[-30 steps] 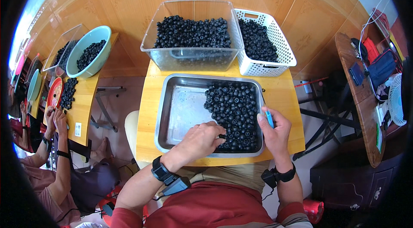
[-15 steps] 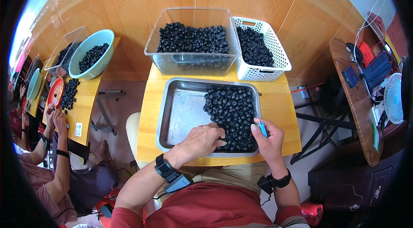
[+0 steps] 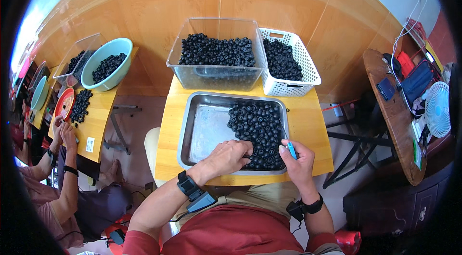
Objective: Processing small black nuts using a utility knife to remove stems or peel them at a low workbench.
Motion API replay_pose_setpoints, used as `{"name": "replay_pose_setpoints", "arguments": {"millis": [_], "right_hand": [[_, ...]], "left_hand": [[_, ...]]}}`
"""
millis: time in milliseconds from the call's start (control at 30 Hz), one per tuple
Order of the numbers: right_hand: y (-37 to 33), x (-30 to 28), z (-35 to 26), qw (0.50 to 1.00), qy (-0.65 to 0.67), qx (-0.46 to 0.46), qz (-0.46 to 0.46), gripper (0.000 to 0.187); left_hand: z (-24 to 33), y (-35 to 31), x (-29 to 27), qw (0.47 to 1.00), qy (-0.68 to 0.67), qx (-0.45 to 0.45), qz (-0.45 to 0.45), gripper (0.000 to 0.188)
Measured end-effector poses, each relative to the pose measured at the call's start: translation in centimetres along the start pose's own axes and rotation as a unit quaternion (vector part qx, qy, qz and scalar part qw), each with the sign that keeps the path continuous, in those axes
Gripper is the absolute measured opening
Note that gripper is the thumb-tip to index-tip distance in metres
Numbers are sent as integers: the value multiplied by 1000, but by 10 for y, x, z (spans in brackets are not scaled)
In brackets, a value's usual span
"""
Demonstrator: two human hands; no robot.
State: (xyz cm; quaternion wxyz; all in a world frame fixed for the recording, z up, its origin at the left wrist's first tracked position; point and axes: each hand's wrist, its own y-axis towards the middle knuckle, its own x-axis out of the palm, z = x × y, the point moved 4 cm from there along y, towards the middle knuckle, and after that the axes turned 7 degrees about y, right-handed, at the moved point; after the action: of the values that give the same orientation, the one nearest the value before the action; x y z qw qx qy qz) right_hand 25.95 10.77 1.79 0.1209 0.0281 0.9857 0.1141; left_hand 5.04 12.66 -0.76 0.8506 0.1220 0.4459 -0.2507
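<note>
A steel tray (image 3: 204,120) lies in front of me, its right part heaped with small round blue-black pieces (image 3: 257,122), many with ring-shaped tops like blueberries. My left hand (image 3: 228,155) reaches over the tray's near rim. Its fingers are closed together at the heap's near left edge; what they pinch, if anything, is hidden. At the tray's right rim, my right hand (image 3: 301,161) grips a slim tool with a light-blue handle (image 3: 291,150). I cannot make out the tool's working end against the dark pieces.
Behind the tray stand a clear plastic bin (image 3: 216,74) and a white perforated basket (image 3: 288,89), both holding dark pieces. Leftward, a co-worker's hands (image 3: 65,132) are near a red plate (image 3: 64,103) and a teal bowl (image 3: 122,70). A wooden side table (image 3: 385,115) with a fan (image 3: 437,109) stands right.
The view has shifted slightly, so the table and bins sit a little lower. My right hand has turned the blue tool a little and stays at the tray's right rim. My left hand barely moves.
</note>
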Motion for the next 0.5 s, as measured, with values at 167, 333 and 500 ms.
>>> {"name": "replay_pose_setpoints", "arguments": {"millis": [167, 333, 500], "right_hand": [[-7, 1, -5, 1000, 5, 3, 8, 23], [-11, -3, -4, 1000, 3, 4, 12, 26], [-15, -7, 6, 1000, -12, 0, 25, 27]], "left_hand": [[2, 1, 1, 1000, -18, -7, -7, 20], [2, 1, 6, 997, -16, 55, 49, 24], [1, -3, -1, 995, -45, 52, 74, 20]]}}
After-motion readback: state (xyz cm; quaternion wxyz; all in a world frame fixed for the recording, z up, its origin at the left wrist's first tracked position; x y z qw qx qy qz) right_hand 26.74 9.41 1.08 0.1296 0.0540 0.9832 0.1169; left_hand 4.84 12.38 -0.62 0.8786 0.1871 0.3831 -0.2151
